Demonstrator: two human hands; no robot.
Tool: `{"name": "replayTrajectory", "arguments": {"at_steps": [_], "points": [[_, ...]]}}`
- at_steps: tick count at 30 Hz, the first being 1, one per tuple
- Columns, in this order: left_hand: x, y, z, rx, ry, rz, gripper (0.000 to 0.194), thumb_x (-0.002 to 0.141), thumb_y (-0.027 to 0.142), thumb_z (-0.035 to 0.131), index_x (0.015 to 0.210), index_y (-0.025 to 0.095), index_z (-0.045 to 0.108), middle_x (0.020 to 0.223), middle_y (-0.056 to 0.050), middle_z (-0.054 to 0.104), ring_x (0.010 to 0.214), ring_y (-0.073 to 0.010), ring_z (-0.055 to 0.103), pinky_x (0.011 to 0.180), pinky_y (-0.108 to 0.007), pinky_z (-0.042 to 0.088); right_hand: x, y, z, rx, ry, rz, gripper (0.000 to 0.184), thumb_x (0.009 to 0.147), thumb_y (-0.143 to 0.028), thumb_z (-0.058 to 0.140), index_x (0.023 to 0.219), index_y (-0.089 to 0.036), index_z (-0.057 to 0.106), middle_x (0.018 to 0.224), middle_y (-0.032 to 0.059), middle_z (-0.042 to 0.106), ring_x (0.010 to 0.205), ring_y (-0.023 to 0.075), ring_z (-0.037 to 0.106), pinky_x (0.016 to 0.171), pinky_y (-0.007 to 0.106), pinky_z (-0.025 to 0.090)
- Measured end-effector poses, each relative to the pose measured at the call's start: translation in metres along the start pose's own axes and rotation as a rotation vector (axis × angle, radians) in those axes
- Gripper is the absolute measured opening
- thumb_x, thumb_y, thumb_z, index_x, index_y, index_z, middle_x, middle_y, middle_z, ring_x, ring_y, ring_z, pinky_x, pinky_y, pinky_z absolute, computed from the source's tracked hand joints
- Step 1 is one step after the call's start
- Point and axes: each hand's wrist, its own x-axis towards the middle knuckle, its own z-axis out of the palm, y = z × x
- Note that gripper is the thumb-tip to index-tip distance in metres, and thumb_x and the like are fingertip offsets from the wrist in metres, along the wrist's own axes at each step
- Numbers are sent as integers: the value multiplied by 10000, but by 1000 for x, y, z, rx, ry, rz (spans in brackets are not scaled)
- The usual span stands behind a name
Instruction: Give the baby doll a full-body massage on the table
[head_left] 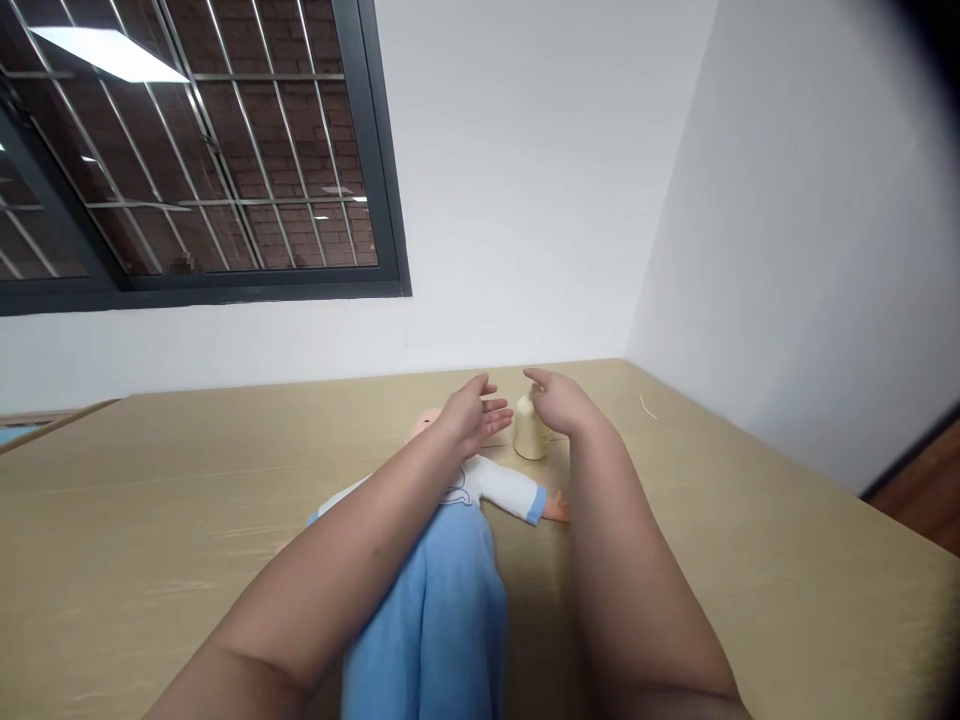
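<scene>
A baby doll [450,570] in a white top and light blue trousers lies on its back on the tan table [750,520], head toward the wall. My left hand [471,412] hovers above the doll's head with fingers stretched out and apart, holding nothing. My right hand [559,400] reaches over a small cream-coloured bottle [529,432] standing upright just right of the doll's head. Its fingers curve down beside the bottle's top; whether they touch it I cannot tell. The doll's face is mostly hidden by my left hand.
White walls meet in a corner behind the table's far right end. A dark-framed window [187,150] with bars fills the upper left. A thin pale strand [646,405] lies near the far right table edge. Wooden floor [930,490] shows at right.
</scene>
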Motion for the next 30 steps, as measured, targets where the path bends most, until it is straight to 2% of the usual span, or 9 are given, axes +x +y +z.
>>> {"name": "replayTrajectory", "arguments": {"at_steps": [3, 6, 14, 20, 23, 24, 27, 29, 30], "points": [[15, -6, 24, -61, -47, -106, 422, 1008, 463, 427, 1190, 96, 530, 1050, -211, 625, 835, -234, 703, 801, -331, 598, 4, 8, 4, -5, -35, 29, 528, 804, -108, 580, 1316, -196, 671, 1381, 111, 640, 1326, 345, 562, 1132, 482, 414], [24, -11, 38, -113, -52, -143, 467, 1019, 476, 405, 1207, 69, 536, 1024, -193, 612, 832, -213, 682, 767, -273, 593, 6, 11, 5, -25, -60, 54, 549, 808, -111, 578, 1348, -182, 647, 1392, 129, 628, 1318, 349, 572, 1108, 473, 440], [29, -13, 37, -250, -43, -154, 494, 1022, 445, 407, 1178, 14, 592, 913, -169, 616, 764, -205, 667, 691, -250, 599, 2, 3, 2, -151, -92, 59, 555, 830, -144, 570, 1383, -145, 610, 1411, 160, 608, 1336, 346, 553, 1116, 456, 414], [11, -2, 3, -331, -46, -137, 451, 1002, 382, 454, 1177, -3, 611, 938, -236, 662, 857, -291, 713, 711, -334, 629, 0, -5, 3, -223, -44, 2, 574, 865, -183, 521, 1431, -92, 543, 1461, 179, 559, 1371, 310, 521, 1152, 414, 374], [-10, 10, -23, -385, -20, -83, 476, 1001, 389, 441, 1157, -26, 615, 892, -224, 671, 836, -283, 720, 750, -337, 623, -10, -31, 12, -208, 29, -86, 555, 879, -273, 555, 1417, -135, 558, 1519, 127, 511, 1452, 279, 415, 1208, 387, 299], [-18, 14, -32, -403, -11, -59, 477, 1003, 397, 434, 1147, -18, 619, 875, -210, 676, 823, -271, 721, 749, -328, 620, -16, -44, 18, -160, 45, -161, 519, 882, -305, 571, 1376, -147, 595, 1485, 117, 551, 1426, 271, 453, 1199, 374, 316], [-40, 23, -54, -451, -29, -17, 487, 1016, 422, 368, 1104, 32, 646, 834, -166, 689, 785, -257, 716, 717, -336, 612, -41, -87, 44, 19, -137, -402, 465, 923, -456, 566, 1320, -222, 624, 1308, 76, 689, 1182, 245, 652, 1023, 362, 491], [-48, 23, -66, -540, 21, 15, 485, 999, 455, 386, 1068, 61, 662, 852, -164, 700, 833, -287, 723, 746, -374, 608, -57, -112, 64, 22, -305, -563, 450, 918, -547, 574, 1228, -233, 660, 1165, 66, 741, 1039, 251, 695, 920, 376, 525], [-51, 22, -72, -577, 45, 39, 509, 975, 516, 416, 1074, 82, 664, 893, -168, 707, 864, -308, 724, 764, -402, 607, -63, -121, 74, 1, -327, -602, 493, 887, -587, 609, 1213, -221, 659, 1172, 80, 734, 1058, 268, 683, 932, 392, 513]]}}
